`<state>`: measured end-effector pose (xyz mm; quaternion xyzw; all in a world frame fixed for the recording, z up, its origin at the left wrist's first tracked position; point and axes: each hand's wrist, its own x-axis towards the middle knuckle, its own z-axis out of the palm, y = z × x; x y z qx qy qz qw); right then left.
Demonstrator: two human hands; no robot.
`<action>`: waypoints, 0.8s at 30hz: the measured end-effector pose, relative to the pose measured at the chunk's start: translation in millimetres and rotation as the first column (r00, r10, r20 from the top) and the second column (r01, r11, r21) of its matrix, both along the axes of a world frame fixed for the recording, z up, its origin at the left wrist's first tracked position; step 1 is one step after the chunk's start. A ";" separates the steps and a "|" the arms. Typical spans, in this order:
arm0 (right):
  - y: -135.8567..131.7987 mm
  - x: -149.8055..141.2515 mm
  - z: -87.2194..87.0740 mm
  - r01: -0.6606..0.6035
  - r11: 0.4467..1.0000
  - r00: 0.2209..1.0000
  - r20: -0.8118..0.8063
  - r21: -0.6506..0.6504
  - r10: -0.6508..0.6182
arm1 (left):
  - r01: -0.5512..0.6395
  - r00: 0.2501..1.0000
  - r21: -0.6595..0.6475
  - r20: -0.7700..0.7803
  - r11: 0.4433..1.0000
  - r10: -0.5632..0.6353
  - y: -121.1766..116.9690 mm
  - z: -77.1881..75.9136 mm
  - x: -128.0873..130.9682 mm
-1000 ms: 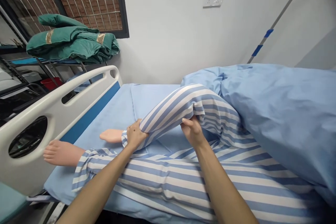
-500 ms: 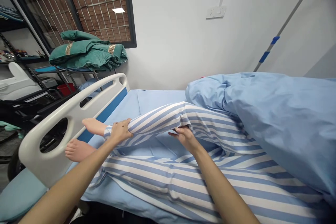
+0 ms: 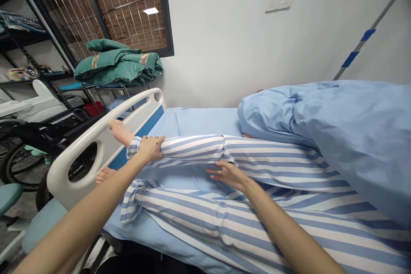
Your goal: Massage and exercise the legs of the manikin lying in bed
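Two legs in blue-and-white striped trousers lie along the bed. The far leg [image 3: 192, 147] is nearly straight, its bare foot [image 3: 121, 132] raised above the mattress. My left hand [image 3: 150, 148] is wrapped round this leg just above the ankle, over the trouser cuff. Under the knee of the same leg, my right hand [image 3: 229, 174] has its fingers stretched out and apart; whether it touches the cloth is hard to tell. The near leg [image 3: 192, 209] rests on the sheet, and its foot [image 3: 104, 175] is partly hidden behind my left forearm.
A white footboard [image 3: 77, 158] closes the bed's left end. The blue quilt [image 3: 337, 115] is bunched to the right. Beyond the footboard are a wheelchair [image 3: 25, 150] and a folded green garment [image 3: 118, 66] on a rack. A teal stool seat [image 3: 41, 227] stands near the bed's corner.
The far leg has straightened from a bent knee, its foot rising and its knee lowering. My left hand moved up with the ankle; my right fingers have spread. The view shifted slightly left.
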<state>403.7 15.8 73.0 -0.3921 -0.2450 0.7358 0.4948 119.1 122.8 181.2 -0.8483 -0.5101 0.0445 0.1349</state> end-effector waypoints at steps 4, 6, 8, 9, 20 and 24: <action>-0.9 4.0 7.3 0.037 0.991 0.994 -0.104 0.131 -0.023 | -0.044 0.995 -0.039 0.089 0.998 0.047 -3.3 -13.4 0.6; -2.2 7.1 13.3 0.088 0.968 0.989 -0.140 0.235 -0.056 | -0.064 0.984 -0.053 0.163 0.997 0.072 -6.4 -21.0 6.2; -3.7 10.7 20.4 0.140 0.934 0.985 -0.142 0.329 -0.098 | -0.079 0.964 -0.062 0.248 0.995 0.092 -10.1 -29.3 16.5; -4.4 12.6 24.4 0.164 0.915 0.984 -0.133 0.368 -0.122 | -0.087 0.951 -0.066 0.292 0.994 0.102 -11.9 -33.9 23.1; -8.7 37.0 54.2 0.321 0.730 0.903 0.038 0.603 -0.428 | -0.067 0.742 -0.197 0.645 0.978 0.181 -36.1 -97.7 113.3; -9.4 38.7 54.9 0.323 0.728 0.895 0.055 0.605 -0.443 | -0.044 0.724 -0.192 0.670 0.980 0.164 -35.8 -103.5 116.1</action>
